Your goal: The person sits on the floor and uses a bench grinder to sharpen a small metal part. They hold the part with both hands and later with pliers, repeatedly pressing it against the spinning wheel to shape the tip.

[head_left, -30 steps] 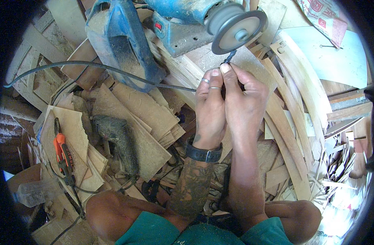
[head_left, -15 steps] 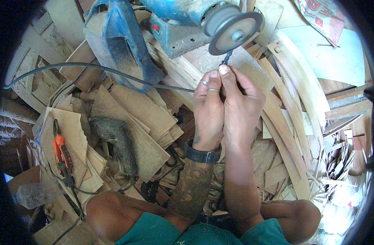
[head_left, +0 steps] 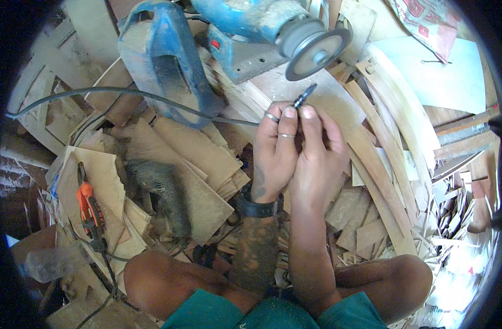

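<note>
Two hands: my left hand (head_left: pixel 275 151) and right hand (head_left: pixel 319 156) meet side by side, fingers curled in, both thumbs uppermost.
Grip: closed from both sides on a slim dark bit (head_left: pixel 299 102), pinched at my thumb tips.
Where the bit is: ahead of my thumbs, tilted up and to the right, its tip just below the rim of the grinding wheel (head_left: pixel 319 56) — a small gap shows between them.
Grinder: a blue bench grinder (head_left: pixel 243 15), with a red switch (head_left: pixel 214 44) on its base; I cannot tell whether the wheel is turning.
On my left: two rings (head_left: pixel 286 135) on my fingers, a black strap (head_left: pixel 256 208) at my wrist.
Left of the grinder: a dusty blue housing (head_left: pixel 193 88), a dark cable (head_left: pixel 136 97) crossing in front of it.
Nearer my left knee: a dark power tool (head_left: pixel 166 192) and an orange-handled tool (head_left: pixel 88 205), both lying among thin wood sheets (head_left: pixel 188 148).
Right side: curved wood strips (head_left: pixel 382 192) — then a pale sheet (head_left: pixel 454 82) beyond, partly under a red-and-white bag (head_left: pixel 426 24).
</note>
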Demonstrator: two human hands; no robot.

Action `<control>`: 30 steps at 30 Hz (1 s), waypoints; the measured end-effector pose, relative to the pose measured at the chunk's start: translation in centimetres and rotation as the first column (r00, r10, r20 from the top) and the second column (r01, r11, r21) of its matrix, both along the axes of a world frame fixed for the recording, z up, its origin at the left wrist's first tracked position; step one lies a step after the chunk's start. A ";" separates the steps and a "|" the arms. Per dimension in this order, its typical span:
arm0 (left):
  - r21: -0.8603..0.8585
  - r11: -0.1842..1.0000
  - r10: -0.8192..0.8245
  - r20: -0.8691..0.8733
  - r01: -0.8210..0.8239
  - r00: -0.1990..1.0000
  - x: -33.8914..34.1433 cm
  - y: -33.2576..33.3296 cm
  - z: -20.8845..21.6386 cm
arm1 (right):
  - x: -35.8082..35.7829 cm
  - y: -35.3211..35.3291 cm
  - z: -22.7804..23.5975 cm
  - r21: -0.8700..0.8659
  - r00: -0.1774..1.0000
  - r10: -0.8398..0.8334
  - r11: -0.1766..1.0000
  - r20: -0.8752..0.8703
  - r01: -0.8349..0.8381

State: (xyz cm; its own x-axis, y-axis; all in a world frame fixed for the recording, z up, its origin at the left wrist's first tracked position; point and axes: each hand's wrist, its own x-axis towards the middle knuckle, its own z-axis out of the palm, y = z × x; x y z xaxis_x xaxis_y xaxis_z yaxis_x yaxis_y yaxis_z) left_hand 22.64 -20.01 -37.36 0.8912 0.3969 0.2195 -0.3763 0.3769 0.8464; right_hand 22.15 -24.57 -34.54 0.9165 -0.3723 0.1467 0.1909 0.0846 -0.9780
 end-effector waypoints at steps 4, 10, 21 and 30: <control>-0.016 0.986 0.169 0.032 -0.168 0.985 -1.5 0.0 -2.1 | -4.9 2.3 2.4 -0.211 0.838 0.026 0.972 0.546 0.107; -0.036 0.991 -0.126 0.091 0.129 0.988 -2.8 -0.1 -4.8 | -12.9 8.2 6.6 -0.808 0.307 0.949 0.129 -0.067 -0.575; 0.008 0.943 -0.332 0.053 0.332 0.942 -5.5 0.3 -3.1 | -14.2 27.5 4.7 -0.943 0.400 0.874 -0.165 -0.275 -0.289; -0.040 0.957 -0.289 -0.052 0.287 0.956 -7.9 1.7 -0.6 | -15.0 33.2 3.4 -0.782 0.353 0.794 -0.230 -0.496 -0.580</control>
